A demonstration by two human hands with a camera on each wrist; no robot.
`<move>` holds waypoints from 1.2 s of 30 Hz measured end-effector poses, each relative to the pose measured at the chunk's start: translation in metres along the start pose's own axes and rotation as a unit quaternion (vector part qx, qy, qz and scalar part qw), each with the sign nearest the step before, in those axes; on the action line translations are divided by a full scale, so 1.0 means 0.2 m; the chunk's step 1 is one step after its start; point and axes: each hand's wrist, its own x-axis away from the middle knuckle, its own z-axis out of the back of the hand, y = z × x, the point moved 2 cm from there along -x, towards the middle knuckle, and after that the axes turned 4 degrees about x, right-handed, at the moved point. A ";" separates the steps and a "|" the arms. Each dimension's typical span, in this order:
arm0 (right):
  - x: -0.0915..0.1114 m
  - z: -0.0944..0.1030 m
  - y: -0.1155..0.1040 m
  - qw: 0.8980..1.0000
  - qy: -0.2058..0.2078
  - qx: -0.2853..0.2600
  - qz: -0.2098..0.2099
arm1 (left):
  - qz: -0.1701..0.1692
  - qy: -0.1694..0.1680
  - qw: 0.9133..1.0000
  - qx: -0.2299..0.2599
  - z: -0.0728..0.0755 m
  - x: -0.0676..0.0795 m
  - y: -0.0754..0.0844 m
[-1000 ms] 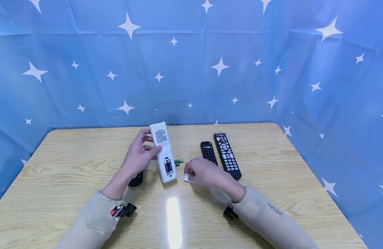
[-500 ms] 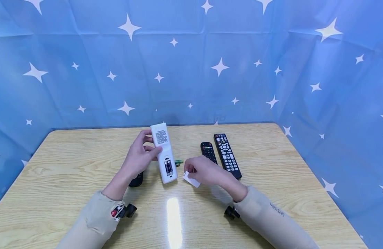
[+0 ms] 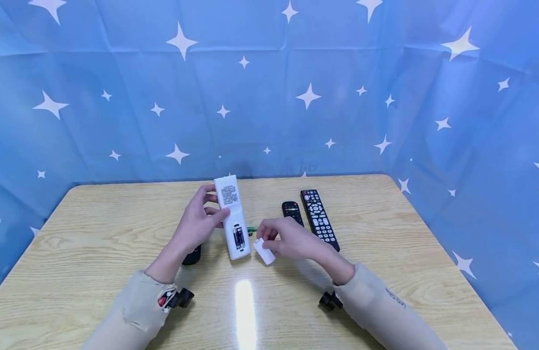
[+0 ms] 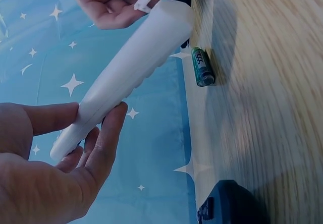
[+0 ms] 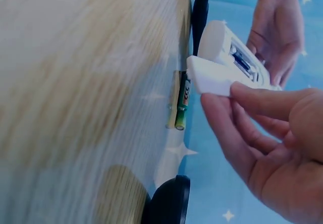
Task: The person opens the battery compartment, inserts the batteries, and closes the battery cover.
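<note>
My left hand (image 3: 198,219) grips a white remote control (image 3: 232,214) by its side, thumb on the back face. The remote's back is turned up toward the head camera, with a printed label on its upper part. Low on that back, the battery compartment lies uncovered, and batteries (image 3: 238,237) sit inside it. My right hand (image 3: 291,237) pinches a small white battery cover (image 3: 264,251) between thumb and fingers, just right of the remote's lower end. In the left wrist view the remote (image 4: 126,62) is held tilted, off the table.
Green batteries (image 3: 251,229) lie on the wooden table (image 3: 98,253) behind the remote. Two black remotes, a smaller one (image 3: 292,212) and a longer one (image 3: 319,218), lie to the right. Another black remote (image 3: 191,256) is partly hidden under my left wrist. A blue starry cloth (image 3: 269,97) hangs behind.
The right hand has turned the battery cover so more of its face shows, and brought it slightly closer to the white remote. The left hand has barely shifted.
</note>
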 end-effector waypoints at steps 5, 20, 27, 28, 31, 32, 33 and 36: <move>0.01 0.00 -0.01 0.999 0.016 -0.030 0.018 | 0.001 -0.002 1.000 0.002 -0.01 0.00 0.00; 0.00 0.02 -0.06 0.990 0.070 -0.121 0.021 | 0.000 -0.005 1.000 0.003 -0.03 0.00 0.02; -0.01 0.01 -0.08 0.988 0.086 -0.118 0.043 | -0.006 -0.010 1.000 -0.001 -0.04 0.01 0.02; -0.01 0.01 -0.08 0.988 0.087 -0.116 0.045 | -0.006 -0.011 1.000 -0.001 -0.04 0.01 0.02; -0.02 0.00 -0.09 0.989 0.092 -0.106 0.049 | -0.006 -0.012 1.000 0.000 -0.04 0.01 0.02; -0.02 0.00 -0.09 0.989 0.094 -0.100 0.051 | -0.006 -0.013 1.000 0.001 -0.04 0.01 0.01; -0.02 0.00 -0.10 0.989 0.097 -0.094 0.054 | -0.006 -0.014 1.000 0.002 -0.04 0.01 0.01; -0.03 0.00 -0.10 0.990 0.104 -0.071 0.062 | -0.009 -0.016 1.000 0.004 -0.04 0.01 0.01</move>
